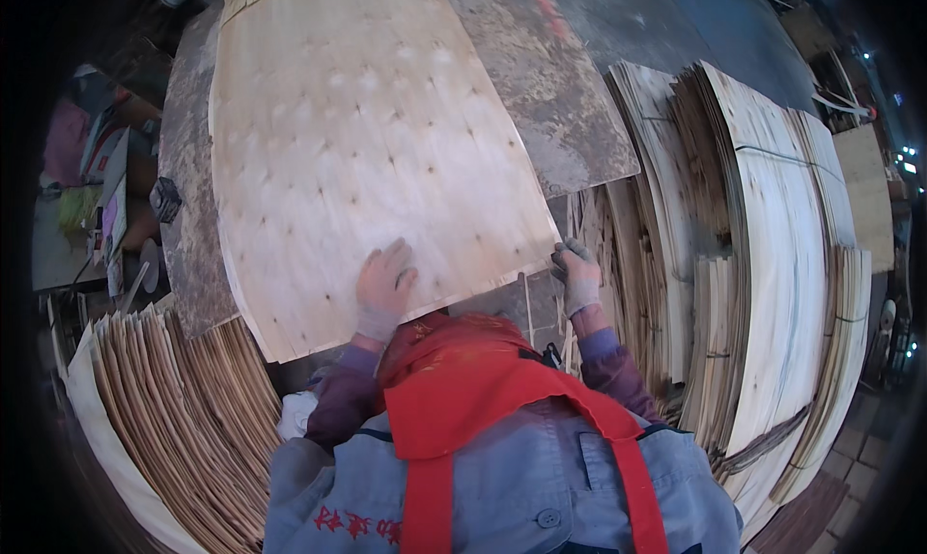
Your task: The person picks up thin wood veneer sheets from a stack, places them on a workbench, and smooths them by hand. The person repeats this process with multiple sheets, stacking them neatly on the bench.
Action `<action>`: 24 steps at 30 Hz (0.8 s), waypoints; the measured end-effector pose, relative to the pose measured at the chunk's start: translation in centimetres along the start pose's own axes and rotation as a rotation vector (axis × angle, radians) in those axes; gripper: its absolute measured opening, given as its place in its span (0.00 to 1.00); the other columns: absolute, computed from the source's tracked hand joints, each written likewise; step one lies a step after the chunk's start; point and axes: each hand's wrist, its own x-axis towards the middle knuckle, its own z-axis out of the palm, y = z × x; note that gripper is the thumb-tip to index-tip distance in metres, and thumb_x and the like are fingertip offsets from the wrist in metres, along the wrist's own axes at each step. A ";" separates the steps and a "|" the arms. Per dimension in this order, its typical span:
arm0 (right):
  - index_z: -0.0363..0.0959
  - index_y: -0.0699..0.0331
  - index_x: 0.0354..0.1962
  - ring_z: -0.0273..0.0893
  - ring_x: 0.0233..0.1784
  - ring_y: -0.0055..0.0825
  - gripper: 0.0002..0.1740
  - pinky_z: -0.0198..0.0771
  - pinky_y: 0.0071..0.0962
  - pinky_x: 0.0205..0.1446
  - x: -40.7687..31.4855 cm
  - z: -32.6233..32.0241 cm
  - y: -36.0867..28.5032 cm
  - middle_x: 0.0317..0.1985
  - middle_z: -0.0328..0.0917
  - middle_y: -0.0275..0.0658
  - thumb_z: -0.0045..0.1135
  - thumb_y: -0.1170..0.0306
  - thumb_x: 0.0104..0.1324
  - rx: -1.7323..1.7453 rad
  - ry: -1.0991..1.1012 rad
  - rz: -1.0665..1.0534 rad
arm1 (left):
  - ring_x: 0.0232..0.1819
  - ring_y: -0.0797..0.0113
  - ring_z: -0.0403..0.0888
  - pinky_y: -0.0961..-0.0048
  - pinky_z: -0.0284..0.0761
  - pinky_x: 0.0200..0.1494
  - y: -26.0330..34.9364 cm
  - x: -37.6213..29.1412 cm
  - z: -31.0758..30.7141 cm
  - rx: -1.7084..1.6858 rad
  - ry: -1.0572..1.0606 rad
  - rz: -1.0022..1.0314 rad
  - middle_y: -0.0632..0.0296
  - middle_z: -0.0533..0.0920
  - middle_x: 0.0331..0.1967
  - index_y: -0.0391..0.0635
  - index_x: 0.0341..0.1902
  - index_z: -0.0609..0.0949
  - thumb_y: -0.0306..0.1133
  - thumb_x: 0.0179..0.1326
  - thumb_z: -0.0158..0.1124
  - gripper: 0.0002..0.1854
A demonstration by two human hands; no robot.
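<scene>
A pale sheet of wood veneer (347, 141), dotted with small dark knots, lies lengthwise in front of me on a worn, stained board (558, 105). My left hand (385, 279), in a thin work glove, rests palm down on the sheet close to its near edge. At the near right corner, my right hand (578, 268) pinches the sheet's edge between thumb and fingers. Its glove has dark grey fingertips. The sheet's near edge overhangs the board in front of my red apron (485, 402).
Thin veneer sheets (181, 402) stand packed on edge at lower left. Tied veneer bundles (768, 214) line the right side. A small dark object (166, 199) sits on the board's left edge. Cluttered items, including a pink cloth (66, 143), occupy the far left.
</scene>
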 end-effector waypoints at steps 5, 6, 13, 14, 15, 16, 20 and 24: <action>0.72 0.59 0.50 0.77 0.35 0.20 0.20 0.72 0.22 0.36 0.3 -0.2 -0.2 0.39 0.79 0.29 0.61 0.71 0.59 -0.029 -0.009 -0.049 | 0.61 0.49 0.71 0.52 0.62 0.68 2.2 -3.2 0.0 0.096 -0.123 0.002 0.53 0.75 0.62 0.43 0.57 0.77 0.43 0.52 0.70 0.30; 0.72 0.59 0.50 0.77 0.35 0.20 0.20 0.71 0.23 0.36 0.2 -0.3 -0.4 0.39 0.79 0.29 0.62 0.71 0.59 -0.073 -0.033 -0.096 | 0.62 0.48 0.69 0.51 0.60 0.68 3.1 -3.0 -0.5 0.135 -0.145 0.023 0.52 0.73 0.63 0.42 0.59 0.76 0.45 0.50 0.71 0.33; 0.67 0.61 0.57 0.74 0.44 0.17 0.27 0.68 0.22 0.44 -5.6 1.3 -4.9 0.45 0.75 0.28 0.62 0.68 0.60 -0.056 -0.040 -0.232 | 0.71 0.48 0.59 0.44 0.50 0.71 3.2 -2.7 -0.3 0.344 -0.266 0.065 0.47 0.66 0.67 0.40 0.64 0.71 0.57 0.39 0.75 0.49; 0.64 0.62 0.59 0.74 0.44 0.18 0.30 0.68 0.23 0.44 -5.7 1.0 -5.1 0.47 0.75 0.29 0.62 0.68 0.61 -0.045 -0.054 -0.237 | 0.70 0.48 0.60 0.44 0.50 0.71 3.1 -2.7 -0.2 0.363 -0.261 0.077 0.47 0.67 0.67 0.40 0.64 0.71 0.57 0.40 0.74 0.49; 0.62 0.62 0.62 0.74 0.45 0.19 0.32 0.68 0.24 0.45 -5.8 0.6 -5.3 0.48 0.75 0.31 0.62 0.67 0.61 -0.036 -0.061 -0.235 | 0.70 0.48 0.60 0.44 0.51 0.71 3.0 -2.8 -0.1 0.379 -0.265 0.089 0.47 0.67 0.67 0.41 0.64 0.71 0.57 0.40 0.74 0.49; 0.62 0.64 0.62 0.73 0.47 0.21 0.31 0.69 0.25 0.46 -6.8 1.4 -6.2 0.50 0.74 0.33 0.60 0.69 0.62 0.030 -0.056 -0.227 | 0.70 0.48 0.60 0.44 0.52 0.71 3.0 -2.8 -0.2 0.354 -0.241 0.081 0.47 0.67 0.66 0.41 0.63 0.71 0.55 0.40 0.75 0.48; 0.61 0.66 0.63 0.73 0.50 0.25 0.29 0.71 0.30 0.49 -9.6 3.0 -9.0 0.55 0.72 0.39 0.56 0.70 0.66 0.193 -0.075 -0.219 | 0.69 0.48 0.62 0.45 0.55 0.70 3.1 -2.5 -1.6 0.323 -0.201 0.078 0.47 0.69 0.64 0.41 0.63 0.71 0.46 0.38 0.76 0.45; 0.67 0.62 0.58 0.74 0.43 0.24 0.24 0.68 0.30 0.47 -8.8 3.9 -9.5 0.52 0.75 0.35 0.55 0.62 0.67 0.331 -0.074 -0.182 | 0.69 0.49 0.63 0.47 0.57 0.69 3.8 -0.8 -4.2 0.261 -0.177 0.093 0.48 0.69 0.63 0.40 0.62 0.71 0.37 0.35 0.76 0.44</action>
